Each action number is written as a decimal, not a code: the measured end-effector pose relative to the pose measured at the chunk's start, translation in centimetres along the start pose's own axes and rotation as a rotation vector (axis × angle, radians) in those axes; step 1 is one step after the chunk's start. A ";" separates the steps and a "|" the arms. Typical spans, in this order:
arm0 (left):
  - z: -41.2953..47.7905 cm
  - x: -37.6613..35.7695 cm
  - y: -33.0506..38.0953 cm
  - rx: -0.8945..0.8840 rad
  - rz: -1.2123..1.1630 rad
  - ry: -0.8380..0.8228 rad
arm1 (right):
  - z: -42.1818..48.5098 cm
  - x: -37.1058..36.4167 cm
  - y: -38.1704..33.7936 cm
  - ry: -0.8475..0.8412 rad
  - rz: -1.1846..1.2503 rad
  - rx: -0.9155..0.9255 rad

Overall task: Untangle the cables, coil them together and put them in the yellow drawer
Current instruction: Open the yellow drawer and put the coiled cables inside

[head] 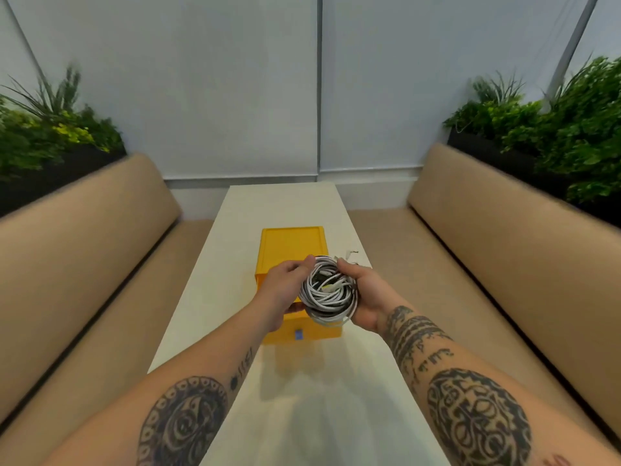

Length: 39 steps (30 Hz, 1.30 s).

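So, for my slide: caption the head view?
Left hand and right hand hold coiled white cables above the yellow drawer.

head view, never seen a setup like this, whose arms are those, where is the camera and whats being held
There is no machine here. A person wears a wide-angle camera on the head, looking forward and down, so the two arms reaching in from the bottom are the person's own. The left hand and right hand both have a grip on a coil of white cables, held between them above a yellow drawer whose front appears pulled out toward the person. It stands on a long pale table. A few plug ends stick out past the right hand. Tan benches run along both sides, with plants behind them.
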<state>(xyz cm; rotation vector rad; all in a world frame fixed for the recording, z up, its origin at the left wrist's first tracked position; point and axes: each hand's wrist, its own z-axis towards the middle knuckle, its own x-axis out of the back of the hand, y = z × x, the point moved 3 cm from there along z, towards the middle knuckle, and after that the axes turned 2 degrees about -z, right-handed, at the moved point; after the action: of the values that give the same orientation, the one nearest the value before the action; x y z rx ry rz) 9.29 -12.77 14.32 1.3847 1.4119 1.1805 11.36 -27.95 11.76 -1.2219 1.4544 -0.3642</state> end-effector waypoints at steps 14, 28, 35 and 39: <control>11.1 9.4 -2.6 -0.105 0.396 0.266 | 9.4 -2.5 4.5 0.249 0.204 -0.217; 16.5 8.0 -5.2 -0.072 0.731 0.059 | 15.3 -1.1 8.6 0.503 0.138 -0.198; 16.9 7.8 -5.6 -0.084 0.743 0.113 | 14.0 -2.8 6.7 0.540 0.024 -0.143; 17.0 7.8 -5.8 -0.076 0.764 0.124 | 11.8 -4.8 4.6 0.570 -0.335 -0.223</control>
<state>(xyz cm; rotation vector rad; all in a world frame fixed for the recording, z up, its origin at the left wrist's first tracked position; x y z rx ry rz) 23.93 -3.42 5.20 1.8940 0.9027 1.7962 18.51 -17.48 7.13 -1.6347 1.8023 -0.8493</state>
